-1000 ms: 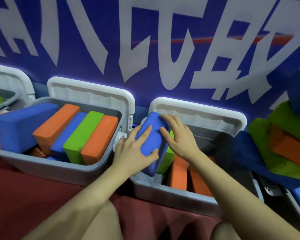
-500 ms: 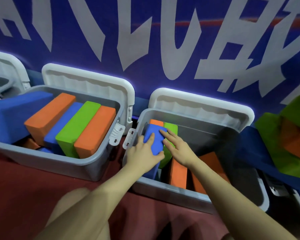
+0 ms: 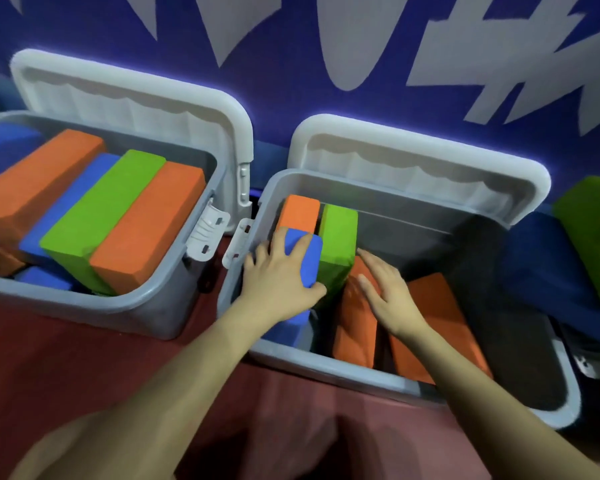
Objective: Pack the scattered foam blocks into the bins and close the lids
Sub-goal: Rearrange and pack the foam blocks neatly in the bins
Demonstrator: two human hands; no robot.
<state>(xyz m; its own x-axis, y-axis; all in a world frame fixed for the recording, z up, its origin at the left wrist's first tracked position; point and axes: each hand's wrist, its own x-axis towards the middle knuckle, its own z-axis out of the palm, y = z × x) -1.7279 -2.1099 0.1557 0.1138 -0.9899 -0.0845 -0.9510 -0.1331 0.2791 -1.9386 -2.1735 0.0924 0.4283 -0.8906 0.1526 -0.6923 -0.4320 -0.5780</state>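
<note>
The right grey bin (image 3: 326, 373) stands with its lid (image 3: 413, 161) raised against the wall. At its left end a blue foam block (image 3: 309, 259) stands between the bin wall and a green block (image 3: 338, 237), in front of an orange block (image 3: 300, 211). My left hand (image 3: 278, 277) lies on the blue block with fingers spread over its top and the thumb at its near corner. My right hand (image 3: 387, 294) hovers with straight fingers over two orange blocks (image 3: 355, 329) lying on the bin floor; it holds nothing.
The left grey bin (image 3: 118, 303), lid (image 3: 136, 102) up, is packed with orange, blue and green blocks. Loose green (image 3: 589, 230) and blue (image 3: 541, 258) blocks lie at the far right. A red floor (image 3: 84, 362) runs in front; a blue banner wall stands behind.
The blue block went down from above the rim into the bin's left end. My right hand has let go of it and moved right over the orange blocks.
</note>
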